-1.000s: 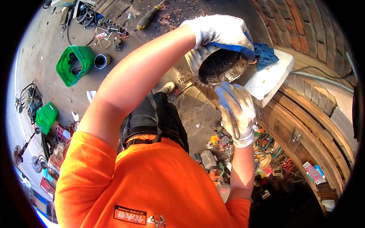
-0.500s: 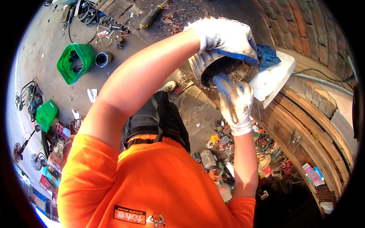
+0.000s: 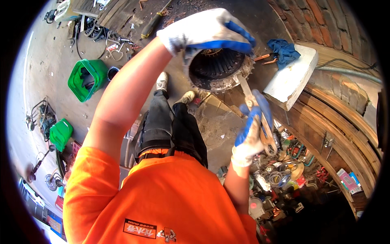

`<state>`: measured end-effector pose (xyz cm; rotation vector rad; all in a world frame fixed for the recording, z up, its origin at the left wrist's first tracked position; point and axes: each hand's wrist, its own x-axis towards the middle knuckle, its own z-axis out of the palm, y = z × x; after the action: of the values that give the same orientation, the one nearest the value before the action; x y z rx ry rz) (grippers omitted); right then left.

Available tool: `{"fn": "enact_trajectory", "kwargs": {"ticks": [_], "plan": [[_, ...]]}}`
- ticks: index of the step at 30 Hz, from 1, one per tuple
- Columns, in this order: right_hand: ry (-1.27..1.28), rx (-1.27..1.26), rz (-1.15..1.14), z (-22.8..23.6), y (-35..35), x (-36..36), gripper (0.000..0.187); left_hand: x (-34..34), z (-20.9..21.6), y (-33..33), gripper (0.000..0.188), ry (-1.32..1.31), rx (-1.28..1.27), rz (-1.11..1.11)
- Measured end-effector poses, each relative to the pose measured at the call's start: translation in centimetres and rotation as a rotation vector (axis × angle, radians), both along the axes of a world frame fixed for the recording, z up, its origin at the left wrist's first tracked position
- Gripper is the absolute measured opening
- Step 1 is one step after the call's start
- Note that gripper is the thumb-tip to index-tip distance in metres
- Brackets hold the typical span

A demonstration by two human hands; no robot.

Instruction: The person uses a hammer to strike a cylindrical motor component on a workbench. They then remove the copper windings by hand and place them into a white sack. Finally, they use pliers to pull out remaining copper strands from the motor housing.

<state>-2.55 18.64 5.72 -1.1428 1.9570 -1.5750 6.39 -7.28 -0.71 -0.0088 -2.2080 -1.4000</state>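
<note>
A hollow ribbed motor housing [image 3: 243,69], dark inside with a slotted lining, tilts its round opening toward me at the upper middle. My left hand [image 3: 215,30], in a white and blue work glove, is closed over its upper rim. Below the opening, my right hand [image 3: 250,136], gloved alike, grips a long worn flat-bladed tool [image 3: 245,87] with a brownish handle. The tool's flat tip touches the lower right rim or lies just in front of it; I cannot tell which. Part of the handle is hidden by my fingers.
A blue cloth [image 3: 284,53] and an orange-handled tool [image 3: 264,58] lie beside a white slab [image 3: 290,81] at right. A screwdriver [image 3: 152,26] rests beyond my left arm. A green bin [image 3: 97,71] stands left. Scrap parts [image 3: 280,179] crowd the lower right.
My right hand has come out of the opening and down, now with the flat-bladed tool in it. My left hand and the housing sit farther left, the opening turned more toward me.
</note>
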Motion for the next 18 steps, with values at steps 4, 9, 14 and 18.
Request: {"fn": "enact_trajectory", "kwargs": {"ticks": [4, 9, 14, 18], "plan": [[-0.013, -0.035, -0.062, 1.1, 0.7, -0.2, 0.042, 3.3, 0.7, -0.2, 0.028, -0.056, 0.338, 0.003], [-0.008, 0.047, -0.002, 1.5, 1.0, 1.1, 0.046, 3.1, 2.4, 1.8, 0.028, -0.140, 0.280, 0.120], [-0.067, 0.092, 0.061, 1.4, 1.1, 1.9, 0.039, 3.6, 2.6, 1.9, 0.027, -0.117, 0.125, 0.120], [-0.114, -0.073, 0.042, 0.2, 0.3, 2.9, 0.026, 3.8, 2.5, 2.0, 0.028, -0.138, 0.118, 0.140]]}}
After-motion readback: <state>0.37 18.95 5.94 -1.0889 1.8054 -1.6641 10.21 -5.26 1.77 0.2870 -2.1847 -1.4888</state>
